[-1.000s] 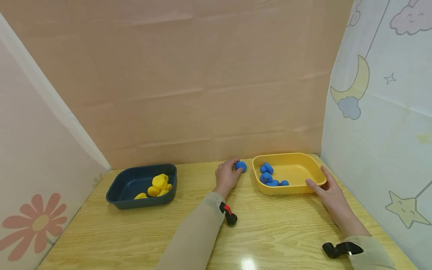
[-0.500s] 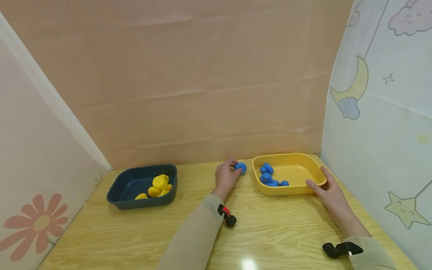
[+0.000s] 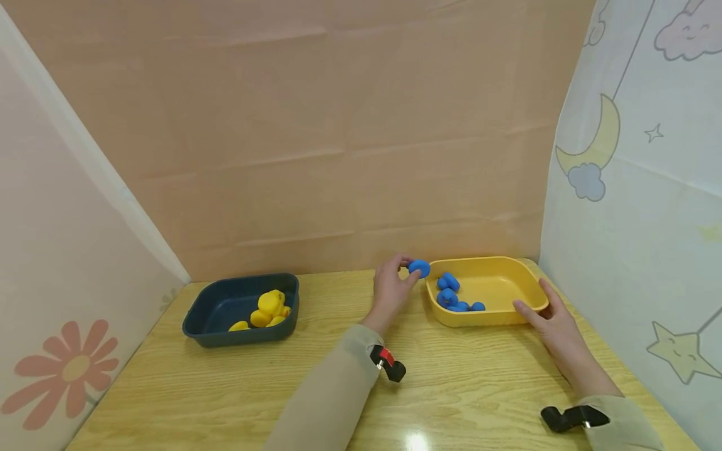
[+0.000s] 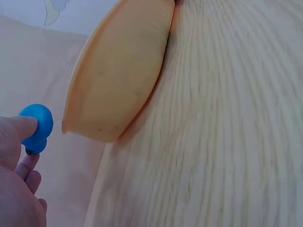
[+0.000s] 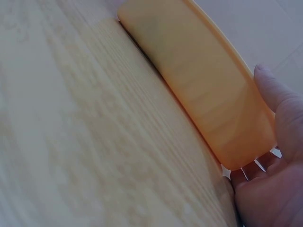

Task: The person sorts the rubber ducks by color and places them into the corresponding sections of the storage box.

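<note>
My left hand [image 3: 389, 291] pinches a blue rubber duck [image 3: 421, 269] between thumb and fingers, raised above the table by the left rim of the yellow tray [image 3: 479, 318]. In the left wrist view the thumb presses on the duck [image 4: 43, 119], which is apart from the tray's wall [image 4: 113, 80]. Several blue ducks [image 3: 448, 297] lie in the left part of that tray. My right hand [image 3: 558, 335] holds the tray's near right corner, its thumb at the rim. The right wrist view shows its other fingers behind the tray's end wall [image 5: 236, 137], partly hidden.
At the left of the wooden table [image 3: 225, 388] stands a dark blue tray [image 3: 242, 339] with several yellow rubber ducks [image 3: 271, 303] inside. A brown paper backdrop [image 3: 338, 156] rises behind the table. Patterned panels [image 3: 637, 225] close off both sides.
My left hand has lifted the blue duck off the table and brought it right, up to the yellow tray's left rim. The right hand stays on the tray's corner.
</note>
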### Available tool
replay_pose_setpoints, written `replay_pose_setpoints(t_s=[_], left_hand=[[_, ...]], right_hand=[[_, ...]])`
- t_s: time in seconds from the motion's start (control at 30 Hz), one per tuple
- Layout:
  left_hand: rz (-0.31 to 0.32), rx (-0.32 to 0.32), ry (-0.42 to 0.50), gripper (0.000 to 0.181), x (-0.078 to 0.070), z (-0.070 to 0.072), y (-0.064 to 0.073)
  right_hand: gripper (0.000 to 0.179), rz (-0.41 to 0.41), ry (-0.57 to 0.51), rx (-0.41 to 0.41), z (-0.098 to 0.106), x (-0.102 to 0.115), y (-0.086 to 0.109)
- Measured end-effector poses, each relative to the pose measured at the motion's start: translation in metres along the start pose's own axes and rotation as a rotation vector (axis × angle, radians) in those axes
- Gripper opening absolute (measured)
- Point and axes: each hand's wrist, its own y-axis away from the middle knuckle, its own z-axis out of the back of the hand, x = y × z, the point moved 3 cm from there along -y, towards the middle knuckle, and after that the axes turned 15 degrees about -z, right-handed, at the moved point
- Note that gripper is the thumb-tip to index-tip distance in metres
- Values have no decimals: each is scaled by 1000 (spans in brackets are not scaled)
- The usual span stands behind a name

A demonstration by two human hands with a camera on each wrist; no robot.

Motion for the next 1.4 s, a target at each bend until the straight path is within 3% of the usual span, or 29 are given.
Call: replay_pose_setpoints(t_s=[0.2, 0.43, 0.8, 1.0, 1.23, 1.4], left_hand=[[-64, 21, -25, 22, -12, -5, 1], [-102, 68, -112, 23, -16, -15, 4], [-67, 127, -125, 21, -24, -18, 10], [-64, 134, -157, 29, -24, -15, 11], [-107, 140, -203, 36, -25, -3, 13], [-146, 179, -258, 41, -24, 6, 16]], right_hand=[[104, 6, -6, -5, -4, 1, 1], [102, -8, -9, 22, -5, 2, -2], [102, 1, 26, -2, -7, 3, -3], [100, 14, 26, -6, -6, 4, -2], [101, 15, 9, 0, -4, 3, -2], [102, 13, -19, -6, -1, -1, -1]])
